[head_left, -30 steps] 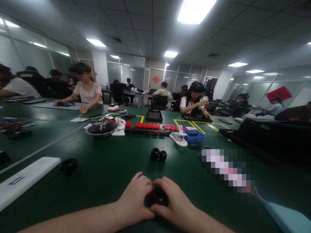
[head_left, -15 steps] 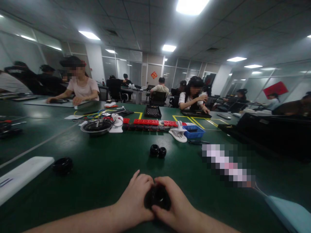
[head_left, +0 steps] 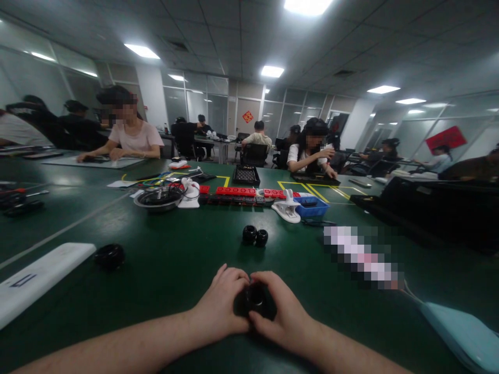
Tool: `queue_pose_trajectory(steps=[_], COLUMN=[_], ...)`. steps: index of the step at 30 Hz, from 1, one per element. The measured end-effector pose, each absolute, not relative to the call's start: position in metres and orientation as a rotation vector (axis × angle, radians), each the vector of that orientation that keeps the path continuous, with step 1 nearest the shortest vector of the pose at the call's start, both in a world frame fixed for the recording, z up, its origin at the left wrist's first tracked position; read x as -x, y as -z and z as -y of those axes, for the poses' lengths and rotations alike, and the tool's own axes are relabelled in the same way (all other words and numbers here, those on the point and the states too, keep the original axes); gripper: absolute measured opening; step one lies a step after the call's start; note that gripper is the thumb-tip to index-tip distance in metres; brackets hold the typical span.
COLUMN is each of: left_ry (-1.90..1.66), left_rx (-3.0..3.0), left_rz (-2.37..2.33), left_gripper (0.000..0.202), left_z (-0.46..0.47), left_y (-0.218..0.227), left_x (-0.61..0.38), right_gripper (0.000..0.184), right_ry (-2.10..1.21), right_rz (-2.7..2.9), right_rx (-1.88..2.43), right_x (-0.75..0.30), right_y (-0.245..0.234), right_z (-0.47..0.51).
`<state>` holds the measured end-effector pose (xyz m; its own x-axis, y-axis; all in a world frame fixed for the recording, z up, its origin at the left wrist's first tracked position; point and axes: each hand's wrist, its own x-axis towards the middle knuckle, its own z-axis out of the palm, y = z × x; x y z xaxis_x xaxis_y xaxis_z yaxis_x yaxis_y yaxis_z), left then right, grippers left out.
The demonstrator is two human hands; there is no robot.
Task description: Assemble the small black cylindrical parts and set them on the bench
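Note:
Both my hands rest on the green table [head_left: 187, 259] near its front edge and meet around a small black round part [head_left: 255, 303]. My left hand [head_left: 220, 304] curls its fingers over the part's left side. My right hand [head_left: 283, 311] wraps it from the right, thumb on top. Only the dark middle of the part shows between my fingers. Two more black round parts [head_left: 255, 235] stand side by side farther out on the table.
A black ring [head_left: 109, 255] and a white flat box [head_left: 39, 275] lie at the left. Farther back are a metal bowl [head_left: 158, 199] of cables, red strips [head_left: 241, 191], a white clip [head_left: 286, 208] and a blue tray [head_left: 311, 206]. A light blue object [head_left: 456, 332] lies right. Other people sit behind.
My hands have stayed closed on the black part, with the fingers shifting slightly around it. The view has tilted and swung a little.

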<state>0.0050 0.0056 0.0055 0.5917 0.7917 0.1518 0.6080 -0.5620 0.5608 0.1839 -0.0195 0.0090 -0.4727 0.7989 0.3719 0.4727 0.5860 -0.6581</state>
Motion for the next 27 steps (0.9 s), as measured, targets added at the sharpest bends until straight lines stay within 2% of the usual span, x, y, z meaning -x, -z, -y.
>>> queue_pose_trajectory(steps=[3, 7, 10, 15, 20, 25, 27], left_ry=[-0.548, -0.541, -0.536, -0.523, -0.528, -0.535, -0.54], left_rx=[-2.362, -2.349, -2.353, -2.363, -2.348, -2.345, -2.345], left_rz=[-1.094, -1.089, -1.1, -1.105, -1.09, -1.081, -1.087], left_gripper=[0.049, 0.044, 0.042, 0.043, 0.048, 0.042, 0.039], left_z=[-0.0061, -0.008, -0.0081, -0.0074, -0.0085, -0.0096, -0.0093], left_y=[-0.004, 0.0001, 0.0001, -0.0021, -0.0008, 0.0016, 0.0013], left_x=[-0.0045, -0.0044, -0.0052, -0.0055, -0.0048, -0.0045, -0.0046], right_gripper=[0.062, 0.066, 0.065, 0.048, 0.062, 0.068, 0.061], right_ry=[-0.612, -0.582, -0.591, -0.635, -0.649, -0.568, -0.556], right_rz=[2.179, 2.212, 2.175, 2.178, 2.243, 2.164, 2.14], right_rx=[0.858, 0.904, 1.048, 1.104, 0.865, 1.053, 1.124], right_x=[-0.1873, -0.1871, -0.1839, -0.1828, -0.1859, -0.1832, -0.1827], right_y=[-0.0073, -0.0074, -0.0095, -0.0132, -0.0125, -0.0088, -0.0086], right_z=[0.0214, 0.0213, 0.0194, 0.0195, 0.0213, 0.0191, 0.0189])
